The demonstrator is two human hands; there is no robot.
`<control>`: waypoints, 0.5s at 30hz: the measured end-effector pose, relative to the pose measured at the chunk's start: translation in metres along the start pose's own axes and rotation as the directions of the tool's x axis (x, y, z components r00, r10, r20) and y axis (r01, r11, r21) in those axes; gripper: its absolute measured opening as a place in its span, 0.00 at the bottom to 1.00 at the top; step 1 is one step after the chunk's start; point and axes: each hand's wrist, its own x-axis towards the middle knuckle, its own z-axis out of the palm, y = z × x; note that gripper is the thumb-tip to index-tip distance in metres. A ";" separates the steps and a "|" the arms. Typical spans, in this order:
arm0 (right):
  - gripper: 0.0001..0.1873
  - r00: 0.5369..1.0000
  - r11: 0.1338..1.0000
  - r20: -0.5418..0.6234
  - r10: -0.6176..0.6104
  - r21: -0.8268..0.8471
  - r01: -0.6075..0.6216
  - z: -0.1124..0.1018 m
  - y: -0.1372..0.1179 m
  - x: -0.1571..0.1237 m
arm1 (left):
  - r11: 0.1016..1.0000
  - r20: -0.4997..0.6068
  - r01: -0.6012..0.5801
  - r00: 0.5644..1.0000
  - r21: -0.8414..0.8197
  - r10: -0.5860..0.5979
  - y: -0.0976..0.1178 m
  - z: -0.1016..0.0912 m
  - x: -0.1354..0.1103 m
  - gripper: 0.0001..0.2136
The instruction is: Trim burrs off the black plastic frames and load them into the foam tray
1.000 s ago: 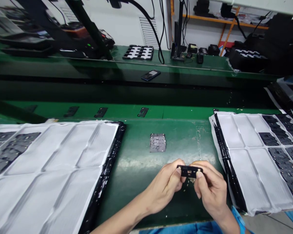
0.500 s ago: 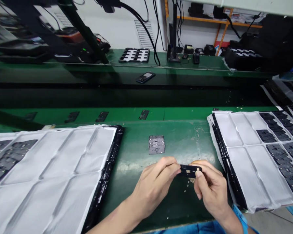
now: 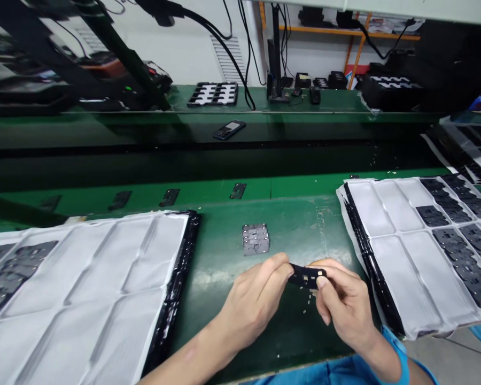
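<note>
A small black plastic part [image 3: 304, 276] with a few pale spots on its face is held up between both hands. My left hand [image 3: 256, 299] pinches its left end. On the right end are the thumb and fingers of my right hand [image 3: 344, 299], the thumb beside a light-coloured square. Beyond the hands, a short overlapping row of similar dark grey parts [image 3: 255, 239] lies on the green table [image 3: 292, 219]. Tiny pale bits [image 3: 309, 305] are scattered on the table under the held part.
A white-lined tray stack [image 3: 92, 267] stands at left, dark parts in its left cells. Another tray stack [image 3: 412, 267] at right holds parts mostly in its right cells. Single parts [image 3: 238, 191] lie along the bright green strip. A phone [image 3: 229, 130] rests farther back.
The held part now tilts slightly, its right end lower, and looks a little bowed. Both hands keep their grip. The whole view has shifted slightly.
</note>
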 end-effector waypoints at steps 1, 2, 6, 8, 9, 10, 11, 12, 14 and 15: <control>0.14 1.000 1.000 -0.003 0.006 -0.001 -0.006 0.000 0.000 0.000 | 1.000 0.000 -0.012 1.000 0.019 0.012 -0.001 0.001 0.002 0.10; 0.14 1.000 1.000 -0.009 0.012 -0.003 -0.012 -0.001 0.000 0.000 | 0.999 0.003 -0.018 1.000 0.034 0.018 -0.001 0.001 0.003 0.09; 0.14 0.997 0.998 -0.044 0.056 -0.005 -0.056 -0.001 0.004 -0.001 | 0.999 0.060 0.035 0.998 -0.031 -0.033 -0.003 0.003 0.009 0.09; 0.16 0.995 0.996 -0.055 0.084 0.000 -0.084 -0.001 0.006 0.000 | 0.988 0.111 0.100 0.990 -0.116 -0.087 -0.004 0.003 0.009 0.10; 0.16 0.994 0.996 -0.060 0.094 0.003 -0.094 -0.001 0.006 0.000 | 0.980 0.137 0.131 0.984 -0.150 -0.110 -0.004 0.003 0.009 0.10; 0.17 0.993 0.995 -0.067 0.101 0.004 -0.101 -0.001 0.006 0.001 | 0.972 0.161 0.157 0.978 -0.174 -0.129 -0.004 0.002 0.007 0.10; 0.17 0.992 0.995 -0.078 0.104 0.002 -0.104 -0.002 0.006 0.001 | 0.965 0.178 0.179 0.973 -0.192 -0.145 -0.004 0.002 0.006 0.10; 0.18 0.991 0.995 -0.088 0.104 -0.001 -0.104 -0.003 0.005 0.002 | 0.959 0.185 0.196 0.970 -0.207 -0.158 -0.004 0.001 0.004 0.10; 0.18 0.990 0.995 -0.107 0.094 -0.010 -0.095 -0.004 0.005 0.003 | 0.947 0.173 0.211 0.970 -0.242 -0.172 -0.003 0.000 0.001 0.10; 0.18 0.990 0.996 -0.115 0.085 -0.014 -0.087 -0.005 0.005 0.004 | 0.942 0.153 0.207 0.973 -0.265 -0.171 -0.003 0.000 -0.001 0.10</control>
